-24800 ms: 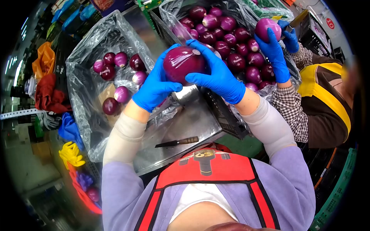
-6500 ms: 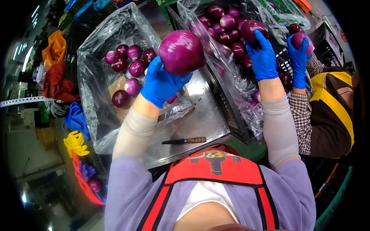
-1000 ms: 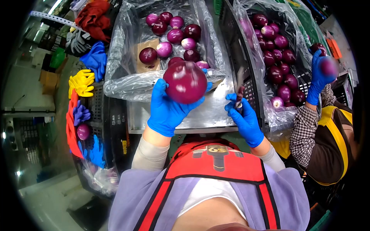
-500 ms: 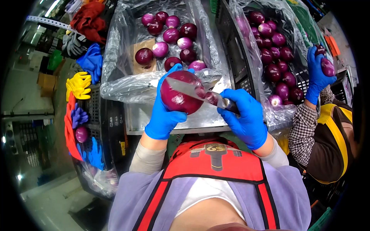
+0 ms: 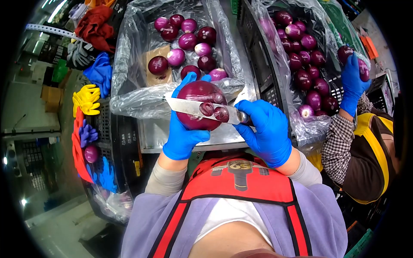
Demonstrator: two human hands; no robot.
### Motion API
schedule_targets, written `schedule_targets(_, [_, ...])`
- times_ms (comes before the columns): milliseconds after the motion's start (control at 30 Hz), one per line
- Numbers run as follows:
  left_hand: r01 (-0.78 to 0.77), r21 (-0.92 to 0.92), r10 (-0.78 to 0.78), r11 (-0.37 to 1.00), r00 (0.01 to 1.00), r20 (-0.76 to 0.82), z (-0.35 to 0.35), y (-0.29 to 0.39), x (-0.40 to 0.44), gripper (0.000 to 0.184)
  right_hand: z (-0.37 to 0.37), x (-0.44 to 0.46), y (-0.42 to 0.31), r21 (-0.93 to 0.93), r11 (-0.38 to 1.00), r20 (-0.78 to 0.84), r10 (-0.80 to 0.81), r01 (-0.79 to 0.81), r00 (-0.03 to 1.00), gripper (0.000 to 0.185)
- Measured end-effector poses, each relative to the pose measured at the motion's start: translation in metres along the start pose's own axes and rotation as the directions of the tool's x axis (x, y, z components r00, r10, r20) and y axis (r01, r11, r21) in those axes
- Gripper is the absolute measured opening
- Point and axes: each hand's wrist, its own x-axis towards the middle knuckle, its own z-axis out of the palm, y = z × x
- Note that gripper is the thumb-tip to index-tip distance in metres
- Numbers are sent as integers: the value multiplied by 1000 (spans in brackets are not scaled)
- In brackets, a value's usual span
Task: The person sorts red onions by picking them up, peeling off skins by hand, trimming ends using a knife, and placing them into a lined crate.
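Observation:
My left hand (image 5: pixel 186 136), in a blue glove, is wrapped round the side of a large peeled red onion (image 5: pixel 201 89) and holds it up over the metal work surface. In my gloved right hand (image 5: pixel 267 132) is a knife (image 5: pixel 186 105), gripped by its dark handle. Its broad blade lies across the front of the onion, the tip pointing left past it. Two dark red round patches show on the blade; whether they are onion bits or reflections I cannot tell. The onion's lower part is partly behind the blade.
Ahead stands a plastic-lined crate (image 5: pixel 124 101) with several red onions (image 5: pixel 175 56). Another lined crate (image 5: pixel 297 124) of onions is at right, beside a co-worker's blue-gloved hand (image 5: pixel 353 86) holding onions. Coloured gloves (image 5: pixel 87 99) and a single onion (image 5: pixel 91 153) are at left.
The knife blade has swung lower and more level across the onion, its tip now further left. My right hand has shifted slightly left. My left hand still holds the onion.

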Motion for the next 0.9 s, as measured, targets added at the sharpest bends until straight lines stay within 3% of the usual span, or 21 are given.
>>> schedule_targets(233, [-53,124,50,991,998,25,-4,0,-7,58,9,-7,-5,-12,1000,1,-3,3,1000,38])
schedule_targets(333, [-139,189,120,972,987,107,-8,0,-11,61,13,-10,-8,-31,999,-4,-9,9,1000,39])
schedule_targets(467, [-33,87,32,996,999,14,-5,6,-18,62,13,-15,-14,-42,999,1,-4,4,1000,40])
schedule_targets(633, [12,-29,-12,1000,1000,22,-11,9,-30,62,8,-22,-31,-104,995,-17,-3,1,1000,39])
schedule_targets(667, [28,-31,-27,999,999,48,-9,13,-31,93,6,-23,-33,-116,993,-18,7,-9,1000,39])
schedule_targets(733, [43,-34,-40,999,997,73,-7,17,-34,125,4,-24,-36,-125,992,-9,7,-8,1000,40])
schedule_targets(900, [108,-63,-105,992,993,47,-16,13,-30,121,7,-25,-29,-123,992,1,-20,20,1000,41])
